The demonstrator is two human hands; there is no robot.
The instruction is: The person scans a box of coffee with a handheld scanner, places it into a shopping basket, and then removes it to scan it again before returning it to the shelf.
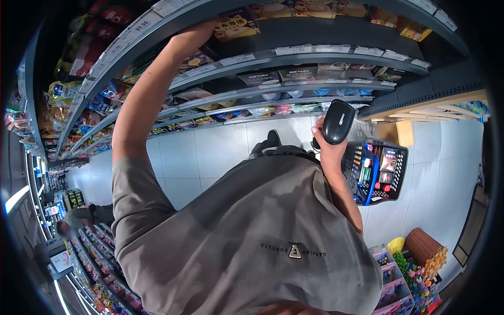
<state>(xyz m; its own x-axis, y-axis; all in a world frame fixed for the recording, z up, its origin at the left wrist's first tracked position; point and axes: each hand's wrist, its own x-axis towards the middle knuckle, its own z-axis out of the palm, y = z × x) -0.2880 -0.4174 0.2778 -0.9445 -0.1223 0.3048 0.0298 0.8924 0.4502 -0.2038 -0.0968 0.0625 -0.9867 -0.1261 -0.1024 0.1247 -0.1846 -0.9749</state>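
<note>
My left hand (198,38) reaches up to the upper shelf, at the left edge of a brown and yellow box (234,26) with Chinese lettering. Its fingers are hidden at the box and the shelf edge, so its grip cannot be made out. My right hand (329,148) is closed around a black handheld scanner (338,122), held in front of my body with its rounded top facing up.
Shelf edges with price labels (294,50) curve across the top. A black basket with a blue handle (371,176) and packages stands at the right, near a cardboard box (396,133). Another person (86,216) is at the far left. A wicker basket (421,245) lies lower right.
</note>
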